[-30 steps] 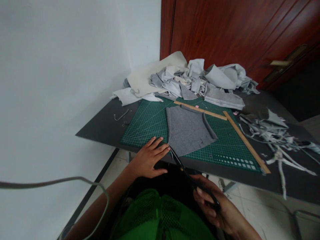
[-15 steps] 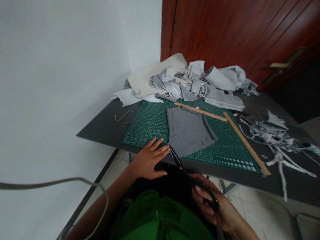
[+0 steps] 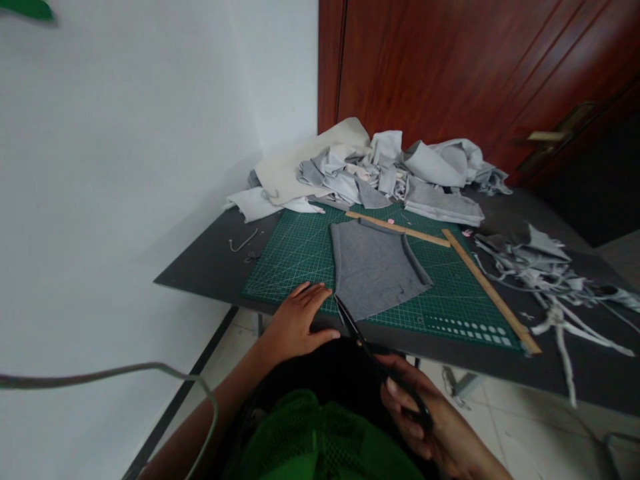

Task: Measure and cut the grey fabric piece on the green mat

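Presently, at lower right, the right hand [image 3: 440, 421] grasps scissors [image 3: 371, 357], tips by a corner of the cloth [image 3: 377, 267]; the left hand [image 3: 296, 325], unclenched, rests below centre.

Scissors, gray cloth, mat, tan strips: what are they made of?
Scissors: likely metal blades, thin and dark; black handles, plastic or coated metal, can't tell.
Gray cloth: soft matte fabric, judging by the curled edges; knit or woven unclear.
Mat: probably matte plastic or vinyl; flat green sheet, printed white grid.
Tan strips: likely wood or bamboo, from color; grain unresolved.
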Motion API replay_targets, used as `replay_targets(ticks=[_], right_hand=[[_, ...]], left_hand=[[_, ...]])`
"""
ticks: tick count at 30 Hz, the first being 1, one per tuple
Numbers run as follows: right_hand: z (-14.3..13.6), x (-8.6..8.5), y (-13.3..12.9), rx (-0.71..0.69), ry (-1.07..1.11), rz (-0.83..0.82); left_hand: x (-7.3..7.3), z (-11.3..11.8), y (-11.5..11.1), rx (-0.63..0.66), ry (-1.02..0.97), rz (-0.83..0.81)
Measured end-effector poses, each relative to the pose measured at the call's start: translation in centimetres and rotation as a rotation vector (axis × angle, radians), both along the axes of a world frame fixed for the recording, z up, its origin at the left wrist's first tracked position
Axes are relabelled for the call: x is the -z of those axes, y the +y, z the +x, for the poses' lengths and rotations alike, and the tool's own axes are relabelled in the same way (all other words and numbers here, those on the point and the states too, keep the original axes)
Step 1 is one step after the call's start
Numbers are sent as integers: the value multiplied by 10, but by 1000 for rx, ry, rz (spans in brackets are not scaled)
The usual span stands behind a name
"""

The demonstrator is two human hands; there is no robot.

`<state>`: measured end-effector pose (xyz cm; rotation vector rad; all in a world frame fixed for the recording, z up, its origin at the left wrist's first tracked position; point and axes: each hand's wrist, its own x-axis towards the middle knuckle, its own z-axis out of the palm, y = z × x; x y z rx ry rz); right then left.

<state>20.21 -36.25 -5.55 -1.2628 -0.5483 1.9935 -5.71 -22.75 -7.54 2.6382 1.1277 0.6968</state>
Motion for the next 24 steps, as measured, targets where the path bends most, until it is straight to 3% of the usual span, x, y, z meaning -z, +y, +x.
replay_targets(ticks=[3, 6, 8, 12, 19, 24], right_hand=[[-1, 2, -1, 7, -10, 7], [-2, 3, -1, 10, -25, 15], [-2, 2, -1, 6, -35, 18], [0, -2, 0, -8, -44, 23], [-1, -5, 6, -54, -46, 36], [10, -1, -4, -90, -39, 70]], left_hand=[[-7, 14, 6, -152, -90, -57], [-15, 27, 16, -231, -23, -51], [-18, 32, 24, -144, 48, 34], [-16, 28, 34, 199, 170, 84], [-5, 1, 31, 104, 246, 41], [-6, -1, 24, 79, 276, 47]])
